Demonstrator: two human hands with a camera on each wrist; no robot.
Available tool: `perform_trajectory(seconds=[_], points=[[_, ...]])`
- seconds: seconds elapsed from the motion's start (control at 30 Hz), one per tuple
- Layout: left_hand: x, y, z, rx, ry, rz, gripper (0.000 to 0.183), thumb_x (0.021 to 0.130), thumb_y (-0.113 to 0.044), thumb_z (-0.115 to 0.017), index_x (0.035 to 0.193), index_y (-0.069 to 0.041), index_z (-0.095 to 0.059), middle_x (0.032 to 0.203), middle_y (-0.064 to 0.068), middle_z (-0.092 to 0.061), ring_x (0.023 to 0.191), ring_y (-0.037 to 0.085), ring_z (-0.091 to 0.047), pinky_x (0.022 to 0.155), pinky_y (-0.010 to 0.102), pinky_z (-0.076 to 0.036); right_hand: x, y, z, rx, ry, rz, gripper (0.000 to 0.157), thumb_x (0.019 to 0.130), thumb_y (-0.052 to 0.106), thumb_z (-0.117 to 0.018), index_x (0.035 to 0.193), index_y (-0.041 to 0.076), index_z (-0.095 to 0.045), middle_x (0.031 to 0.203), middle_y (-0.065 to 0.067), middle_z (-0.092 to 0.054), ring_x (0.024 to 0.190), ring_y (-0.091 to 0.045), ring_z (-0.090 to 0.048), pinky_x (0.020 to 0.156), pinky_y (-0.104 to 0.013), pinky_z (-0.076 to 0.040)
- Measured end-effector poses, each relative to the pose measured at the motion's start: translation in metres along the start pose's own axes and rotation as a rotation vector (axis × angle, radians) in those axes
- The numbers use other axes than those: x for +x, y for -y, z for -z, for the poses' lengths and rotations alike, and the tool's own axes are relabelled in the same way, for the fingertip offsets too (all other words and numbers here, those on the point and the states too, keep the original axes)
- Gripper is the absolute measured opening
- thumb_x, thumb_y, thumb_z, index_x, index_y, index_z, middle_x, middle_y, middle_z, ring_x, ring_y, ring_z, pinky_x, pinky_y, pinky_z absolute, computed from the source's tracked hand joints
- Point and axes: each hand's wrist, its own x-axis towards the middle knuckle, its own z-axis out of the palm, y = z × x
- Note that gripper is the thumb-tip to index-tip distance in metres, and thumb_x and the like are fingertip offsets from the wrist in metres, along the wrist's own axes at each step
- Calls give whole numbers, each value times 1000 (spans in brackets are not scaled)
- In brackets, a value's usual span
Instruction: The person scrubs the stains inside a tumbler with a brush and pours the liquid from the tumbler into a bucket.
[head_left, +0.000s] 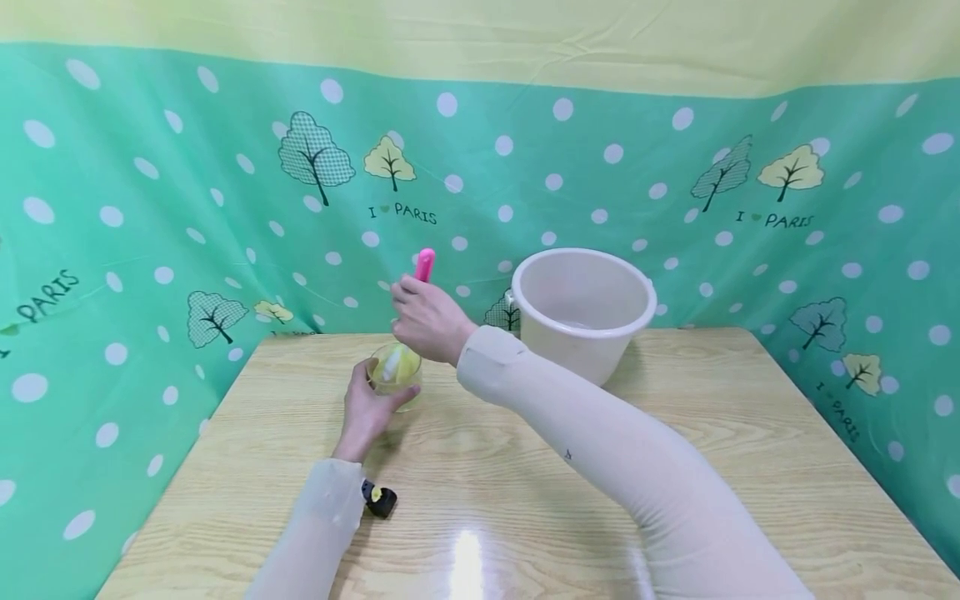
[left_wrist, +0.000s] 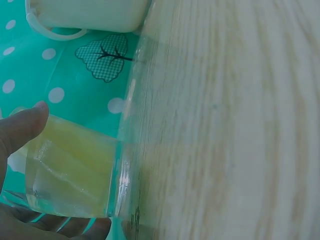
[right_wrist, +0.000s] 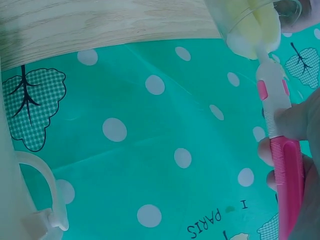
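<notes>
My left hand (head_left: 366,413) grips a clear glass (left_wrist: 75,172) from the side, thumb on one side and fingers on the other. The glass is on the left half of the wooden table. Above it, my right hand (head_left: 431,319) holds a sponge cup brush by its pink and white handle (right_wrist: 287,170), fingers curled round it. The brush's yellow and white sponge head (head_left: 397,364) sits inside the glass, filling much of it. In the right wrist view, the white neck of the brush comes out past the glass rim.
A large off-white bucket (head_left: 570,343) with a side handle stands at the back of the wooden table (head_left: 480,467), right of the hands. A green polka-dot cloth (head_left: 495,183) hangs behind and along both sides. A small black device (head_left: 382,502) is at the left wrist.
</notes>
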Motion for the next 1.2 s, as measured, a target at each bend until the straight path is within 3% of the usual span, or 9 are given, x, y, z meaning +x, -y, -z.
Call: perform_trajectory(seconds=[0.27, 0.5, 0.67, 1.0, 1.2], points=[[1, -1, -1, -5, -9, 14, 101, 72, -34, -84, 147, -5, -24, 146, 21, -33, 131, 38, -35, 104, 50, -35, -1, -1, 1, 21, 16, 26, 21, 88, 32, -54, 100, 21, -67, 104, -2, -64, 102, -23, -44, 95, -36, -29], [1, -1, -1, 0, -6, 15, 101, 72, -33, -84, 147, -4, -23, 145, 23, -34, 130, 39, -35, 105, 51, -35, 0, 1, 3, -2, -29, 59, 25, 88, 33, -56, 107, 22, -68, 117, -5, -65, 121, -28, -43, 103, -38, -25], [1, -2, 0, -1, -1, 19, 101, 73, -34, -84, 147, -5, -23, 145, 21, -35, 129, 37, -37, 103, 49, -37, 2, 3, 10, -25, -82, 97, 20, 89, 29, -55, 103, 22, -68, 110, -2, -66, 112, -26, -46, 109, -40, -20], [0, 0, 2, 0, 27, -9, 96, 76, -33, -81, 147, -6, -23, 143, 19, -38, 130, 36, -38, 106, 50, -35, 11, 12, 32, -195, -116, 148, 24, 85, 13, -63, 107, 20, -70, 113, -2, -66, 118, -28, -40, 111, -42, -15], [0, 1, 1, 33, 18, -44, 96, 75, -38, -81, 145, -5, -25, 142, 20, -40, 129, 37, -39, 105, 50, -36, 17, 14, 38, -226, -105, 140, 19, 88, 14, -61, 103, 21, -72, 112, -1, -67, 117, -28, -41, 111, -43, -14]])
